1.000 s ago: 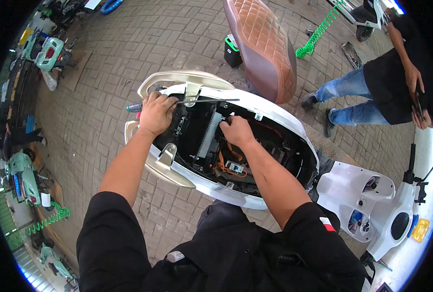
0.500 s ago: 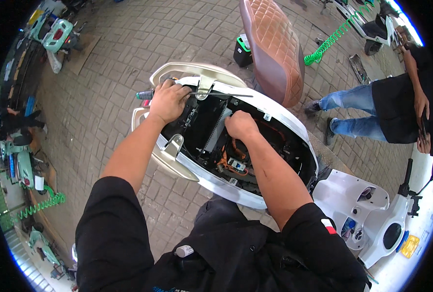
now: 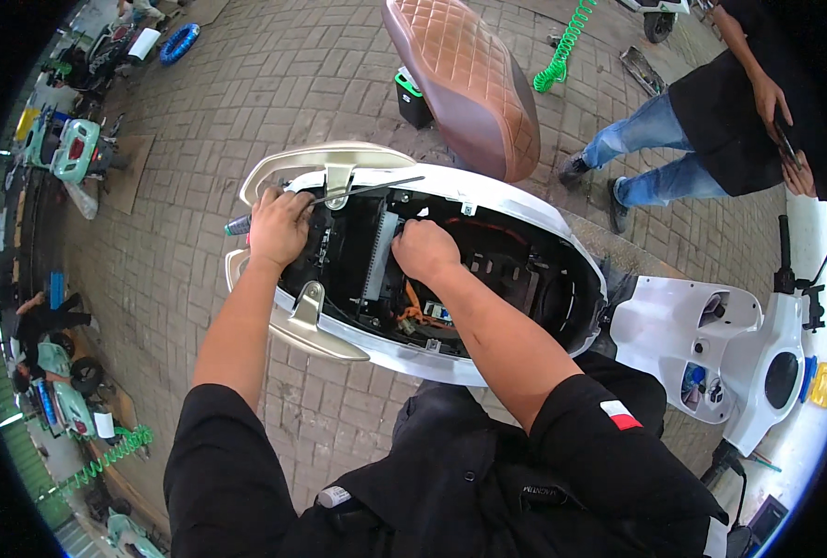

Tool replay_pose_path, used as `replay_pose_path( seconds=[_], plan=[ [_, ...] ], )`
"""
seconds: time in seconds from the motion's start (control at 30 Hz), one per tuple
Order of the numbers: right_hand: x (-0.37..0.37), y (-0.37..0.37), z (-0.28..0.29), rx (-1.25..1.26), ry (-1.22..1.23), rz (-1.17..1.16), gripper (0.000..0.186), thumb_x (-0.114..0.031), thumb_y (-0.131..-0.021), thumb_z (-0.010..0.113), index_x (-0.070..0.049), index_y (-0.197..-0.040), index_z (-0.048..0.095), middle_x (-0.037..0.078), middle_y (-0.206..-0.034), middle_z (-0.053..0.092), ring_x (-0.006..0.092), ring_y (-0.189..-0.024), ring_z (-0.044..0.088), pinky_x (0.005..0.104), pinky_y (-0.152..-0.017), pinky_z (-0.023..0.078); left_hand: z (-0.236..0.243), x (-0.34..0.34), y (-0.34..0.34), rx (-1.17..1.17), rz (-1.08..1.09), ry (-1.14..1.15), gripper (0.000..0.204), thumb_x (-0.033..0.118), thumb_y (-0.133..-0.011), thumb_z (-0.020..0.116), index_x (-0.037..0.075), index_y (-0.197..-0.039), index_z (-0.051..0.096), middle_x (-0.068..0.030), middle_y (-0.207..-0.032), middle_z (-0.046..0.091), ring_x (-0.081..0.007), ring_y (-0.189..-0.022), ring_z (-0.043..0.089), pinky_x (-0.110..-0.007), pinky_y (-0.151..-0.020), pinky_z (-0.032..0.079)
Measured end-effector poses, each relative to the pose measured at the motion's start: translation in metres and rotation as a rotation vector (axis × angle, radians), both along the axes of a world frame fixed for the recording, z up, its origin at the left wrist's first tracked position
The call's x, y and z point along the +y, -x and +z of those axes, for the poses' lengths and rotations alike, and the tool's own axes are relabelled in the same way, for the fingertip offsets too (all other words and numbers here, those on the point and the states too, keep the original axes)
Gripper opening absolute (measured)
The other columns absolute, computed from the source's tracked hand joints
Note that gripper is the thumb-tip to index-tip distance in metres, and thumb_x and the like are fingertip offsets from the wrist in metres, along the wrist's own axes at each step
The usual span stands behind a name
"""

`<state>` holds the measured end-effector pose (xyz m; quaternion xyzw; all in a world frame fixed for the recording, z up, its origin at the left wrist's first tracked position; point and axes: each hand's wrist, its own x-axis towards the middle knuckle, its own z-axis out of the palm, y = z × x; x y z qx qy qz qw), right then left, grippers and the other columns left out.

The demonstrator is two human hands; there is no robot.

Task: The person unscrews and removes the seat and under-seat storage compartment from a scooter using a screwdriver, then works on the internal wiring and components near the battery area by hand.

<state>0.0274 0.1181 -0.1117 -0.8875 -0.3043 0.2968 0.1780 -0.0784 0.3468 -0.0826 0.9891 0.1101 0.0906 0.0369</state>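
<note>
My left hand (image 3: 280,228) is closed around a long screwdriver with a blue-green and grey handle (image 3: 238,226), at the tail of an opened white scooter body (image 3: 516,201) with beige grab rails (image 3: 325,346). The thin shaft lies across the upper rim. My right hand (image 3: 426,249) is curled down inside the black compartment, against the right side of a finned silver metal unit (image 3: 375,260). Its fingertips are hidden, so I cannot make out what they grip. Orange cables (image 3: 413,302) and a small boxed component (image 3: 436,312) lie below it.
A brown quilted seat (image 3: 465,79) stands beyond the scooter, by a black box (image 3: 413,102) and coiled green hose (image 3: 567,46). A person (image 3: 711,121) stands at upper right. The white front body (image 3: 674,344) is at right. Other scooters (image 3: 69,149) and workers line the left.
The view has shifted, moving the scooter and seat slightly within the picture. My right hand shows more of its back, still inside the compartment; my left hand stays on the screwdriver.
</note>
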Motion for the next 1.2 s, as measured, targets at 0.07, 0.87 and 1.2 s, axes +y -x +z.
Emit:
replay_pose_path(
  seconds=[0.07,0.87,1.2],
  plan=[
    [0.001,0.0,0.001,-0.027,0.045,0.058,0.035,-0.028,-0.091,0.051,0.002,-0.094,0.07,0.023,-0.098,0.069,0.0347,-0.093,0.068,0.0429,-0.08,0.056,-0.001,0.002,0.0,-0.019,-0.014,0.013,0.018,0.025,-0.085,0.061,0.017,-0.1,0.067,-0.0019,-0.091,0.063,-0.0277,-0.098,0.054,-0.045,-0.082,0.044],
    [-0.029,-0.003,-0.042,0.222,-0.406,-0.251,0.04,-0.026,-0.086,0.061,0.003,-0.113,0.06,0.025,-0.111,0.063,0.0398,-0.102,0.06,0.0433,-0.089,0.048,0.0,-0.005,-0.005,-0.001,-0.013,-0.052,0.018,0.02,-0.084,0.06,0.015,-0.101,0.066,-0.003,-0.093,0.065,-0.029,-0.097,0.055,-0.045,-0.08,0.045],
    [-0.024,0.001,-0.103,0.741,-0.773,-0.426,0.046,-0.032,-0.1,0.043,0.004,-0.127,0.054,0.022,-0.124,0.06,0.0304,-0.116,0.055,0.0331,-0.101,0.038,0.002,-0.005,-0.008,0.018,-0.025,-0.043,0.019,0.018,-0.084,0.059,0.014,-0.1,0.067,-0.0046,-0.091,0.065,-0.0295,-0.097,0.056,-0.044,-0.083,0.044]
  ],
)
